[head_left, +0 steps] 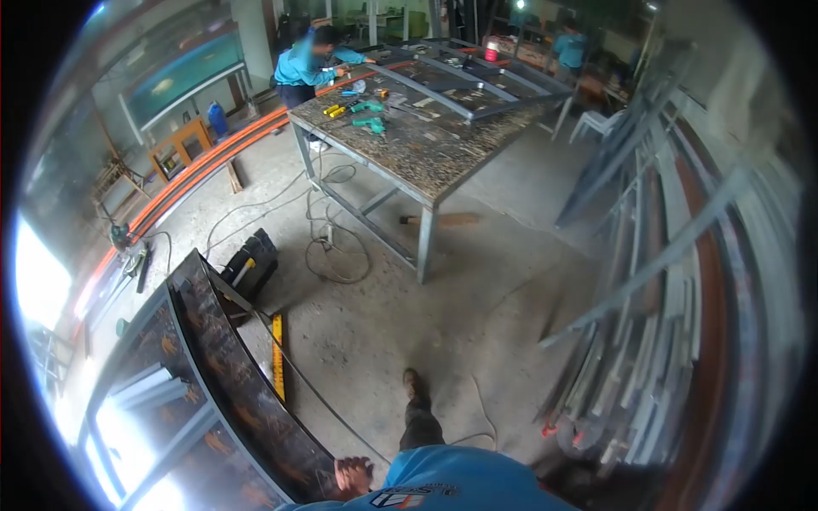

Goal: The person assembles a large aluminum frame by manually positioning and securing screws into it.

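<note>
The left hand (352, 475) curls its fingers over the near end of the curved dark frame (223, 358), which stands on the floor (477, 315); the right hand is out of view; the desk (426, 153) stands well apart.

the curved panel (223, 358), on the near side of the surface (443, 162), is dark and glossy and mirrors the light, with smooth grey metal rails along it. the surface has a mottled, worn, matt top on grey painted metal legs. the drills (371, 125) on it are green plastic. the floor (494, 307) under it is rough, matt grey concrete. the profiles (656, 324) stacked right of the surface are bare metal with a dull sheen. a raw wood block (443, 220) lies by its leg. the shirt (464, 485) is blue cloth.
</note>
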The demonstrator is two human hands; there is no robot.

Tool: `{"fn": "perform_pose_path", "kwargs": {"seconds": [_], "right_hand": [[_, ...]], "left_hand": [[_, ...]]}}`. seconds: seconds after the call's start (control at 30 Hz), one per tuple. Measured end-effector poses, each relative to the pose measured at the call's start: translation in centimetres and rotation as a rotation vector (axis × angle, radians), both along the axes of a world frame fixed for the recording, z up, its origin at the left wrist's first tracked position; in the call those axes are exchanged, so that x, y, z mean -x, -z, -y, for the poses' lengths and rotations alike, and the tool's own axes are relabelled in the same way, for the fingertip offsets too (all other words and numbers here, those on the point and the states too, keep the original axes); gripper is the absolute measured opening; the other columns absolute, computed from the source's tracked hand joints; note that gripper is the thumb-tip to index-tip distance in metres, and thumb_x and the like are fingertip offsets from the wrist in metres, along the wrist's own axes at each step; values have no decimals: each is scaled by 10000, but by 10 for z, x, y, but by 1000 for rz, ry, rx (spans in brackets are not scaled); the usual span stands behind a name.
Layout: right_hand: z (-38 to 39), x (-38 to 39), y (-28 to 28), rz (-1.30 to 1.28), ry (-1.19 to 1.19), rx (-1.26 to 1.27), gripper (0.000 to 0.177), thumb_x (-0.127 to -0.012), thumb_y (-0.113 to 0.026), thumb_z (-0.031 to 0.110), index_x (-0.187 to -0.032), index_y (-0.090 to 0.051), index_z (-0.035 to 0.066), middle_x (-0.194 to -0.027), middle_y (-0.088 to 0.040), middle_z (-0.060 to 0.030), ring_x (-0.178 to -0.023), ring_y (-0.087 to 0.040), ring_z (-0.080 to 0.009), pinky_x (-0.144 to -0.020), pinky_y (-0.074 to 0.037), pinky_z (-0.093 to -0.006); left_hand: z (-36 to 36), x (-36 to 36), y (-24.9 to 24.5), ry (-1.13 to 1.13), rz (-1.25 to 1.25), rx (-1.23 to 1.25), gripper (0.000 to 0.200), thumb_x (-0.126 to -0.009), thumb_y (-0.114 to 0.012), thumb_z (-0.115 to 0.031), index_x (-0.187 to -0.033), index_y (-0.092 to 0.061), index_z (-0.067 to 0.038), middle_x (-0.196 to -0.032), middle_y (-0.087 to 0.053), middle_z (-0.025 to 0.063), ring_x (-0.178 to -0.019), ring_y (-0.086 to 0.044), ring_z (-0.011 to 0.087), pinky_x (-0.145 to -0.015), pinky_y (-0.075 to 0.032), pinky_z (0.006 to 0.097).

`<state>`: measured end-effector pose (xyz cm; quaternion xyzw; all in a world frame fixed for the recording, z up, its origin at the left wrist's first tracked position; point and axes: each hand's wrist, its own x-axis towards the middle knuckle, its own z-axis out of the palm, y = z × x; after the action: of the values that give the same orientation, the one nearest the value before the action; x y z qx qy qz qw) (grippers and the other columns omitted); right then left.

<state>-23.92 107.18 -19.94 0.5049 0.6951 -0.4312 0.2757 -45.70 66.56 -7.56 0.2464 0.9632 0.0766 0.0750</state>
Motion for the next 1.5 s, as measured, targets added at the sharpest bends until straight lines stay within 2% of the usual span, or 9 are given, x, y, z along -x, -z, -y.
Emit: {"fn": "perform_pose_path", "kwargs": {"seconds": [0.27, 0.33, 0.4, 0.43, 0.53, 0.67, 0.83, 1.13, 1.5], "right_hand": [[-97, 223, 48, -329, -705, -438, 183, -731, -618, 268, -707, -650, 89, -766, -642, -140, -683, -621, -315, -585, -481, -457], [-125, 333, 27, -486, -444, -373, 188, -706, -634, 255, -625, -605, 89, -713, -627, -145, -636, -607, -323, -565, -471, -461], [-131, 437, -37, -404, -120, -62, 137, -745, -635, 185, -748, -623, 49, -672, -628, -118, -590, -621, -258, -562, -495, -398], [-132, 490, -73, -352, 54, 55, 129, -765, -635, 151, -809, -633, 29, -651, -629, -104, -567, -628, -225, -560, -507, -366], [-153, 592, -61, -365, -191, -66, 150, -820, -597, 136, -894, -626, 9, -665, -634, -89, -558, -633, -182, -531, -509, -317], [-175, 689, -6, -456, -228, -10, 131, -805, -624, 143, -858, -636, 24, -659, -632, -94, -542, -627, -192, -524, -506, -315], [-163, 812, 27, -241, -1470, -587, 109, -678, -668, 209, -765, -668, 144, -767, -622, -50, -735, -630, -244, -653, -510, -395], [-63, 1150, -50, -571, -412, 248, 292, -847, -573, 221, -1049, -618, 15, -666, -649, -131, -539, -630, -213, -521, -512, -360], [-28, 1353, 35, -203, -654, -43, 169, -842, -573, 144, -879, -645, -5, -685, -635, -131, -543, -630, -233, -469, -514, -356]], "left_hand": [[15, 195, 80, -540, 159, -319, 255, -891, -477, -273, -957, -652, -100, -955, -652, 116, -851, -633, 316, -666, -488, 463], [-2, 323, 13, -836, 468, -1969, 295, -950, -477, -239, -1070, -639, -24, -1071, -656, 109, -961, -628, 228, -845, -488, 349], [-31, 437, -145, -556, -66, -1217, 272, -960, -480, -162, -1074, -631, 33, -1026, -645, 112, -972, -593, 175, -884, -463, 335], [-35, 485, -205, -553, -69, -1346, 261, -963, -464, -146, -1055, -641, 22, -1022, -649, 111, -972, -597, 184, -889, -456, 331], [-43, 576, -370, -487, -747, -662, 495, -1005, -216, -302, -1201, -583, -34, -1184, -596, 155, -1119, -546, 253, -983, -391, 353], [-34, 654, -488, 11, -1415, -801, 480, -1000, -237, -303, -1193, -585, -34, -1179, -598, 154, -1112, -550, 254, -975, -396, 353], [-41, 765, -510, 48, -1582, -755, 463, -994, -262, -303, -1183, -587, -34, -1172, -600, 153, -1102, -555, 255, -965, -403, 354], [-9, 972, -489, -83, -1552, -721, 432, -982, -307, -304, -1165, -591, -35, -1159, -604, 151, -1085, -563, 257, -948, -416, 356], [98, 1261, -465, -139, -1499, -750, 397, -968, -362, -305, -1143, -595, -35, -1144, -608, 149, -1064, -573, 259, -927, -432, 358]]}}
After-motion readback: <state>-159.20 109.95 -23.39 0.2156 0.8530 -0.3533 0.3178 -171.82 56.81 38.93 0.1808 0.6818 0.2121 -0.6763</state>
